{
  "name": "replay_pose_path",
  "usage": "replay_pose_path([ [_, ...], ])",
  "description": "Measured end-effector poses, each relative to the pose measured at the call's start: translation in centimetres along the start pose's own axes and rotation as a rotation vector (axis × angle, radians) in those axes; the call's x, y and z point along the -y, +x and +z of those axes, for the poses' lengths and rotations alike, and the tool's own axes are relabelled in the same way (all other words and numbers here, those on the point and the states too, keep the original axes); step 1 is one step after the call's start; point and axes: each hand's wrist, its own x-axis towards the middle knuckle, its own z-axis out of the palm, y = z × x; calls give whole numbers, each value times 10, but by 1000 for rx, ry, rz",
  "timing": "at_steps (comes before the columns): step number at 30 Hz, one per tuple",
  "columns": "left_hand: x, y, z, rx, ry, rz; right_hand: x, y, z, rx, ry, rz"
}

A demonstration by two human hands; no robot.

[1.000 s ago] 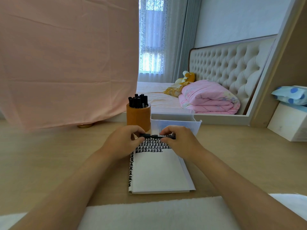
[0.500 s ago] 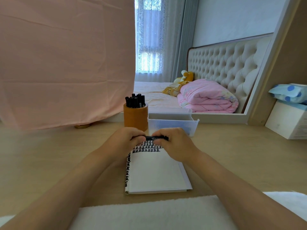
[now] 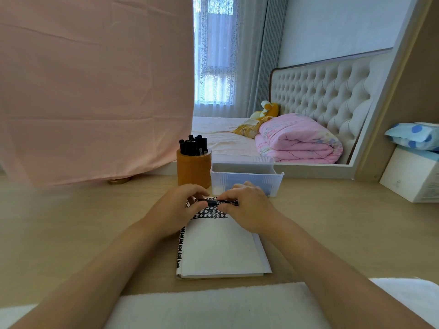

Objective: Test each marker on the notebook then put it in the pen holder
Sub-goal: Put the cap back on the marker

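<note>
Over tabletop, pinching marker crosswise above notebook in left hand and right hand, probably capping it for pen holder.

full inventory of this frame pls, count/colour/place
marker: 1, black, held level over the notebook's far end
notebook: 1, white page with black marks along top and left edge, desk centre
pen holder: 1, orange-brown, behind the notebook
stored markers: several, black, upright in the pen holder
bin: 1, clear plastic, right of the pen holder
cloth: 1, pink, hanging at left
box: 1, white, far right
pack: 1, blue dotted, on the box
towel: 1, white, near edge
desk: 1, light wood
left hand: pinches the marker's left end
right hand: pinches its right end
</note>
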Motion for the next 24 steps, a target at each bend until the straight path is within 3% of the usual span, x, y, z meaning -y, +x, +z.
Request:
replay_pose_path([
  [2,0,1,-1,-54,18,-1,1,0,-2,4,-10,16],
  [8,7,20,-15,-246,28,-36,0,10,-1,37,278,145],
  [15,18,85,-35,-494,-69,-196,11,77,-40,-228,519,234],
  [18,24,104,-34,-449,-187,-309,14,112,-53,-301,565,247],
  [24,51,124,-33,-236,-492,-354,12,164,-50,-363,575,230],
])
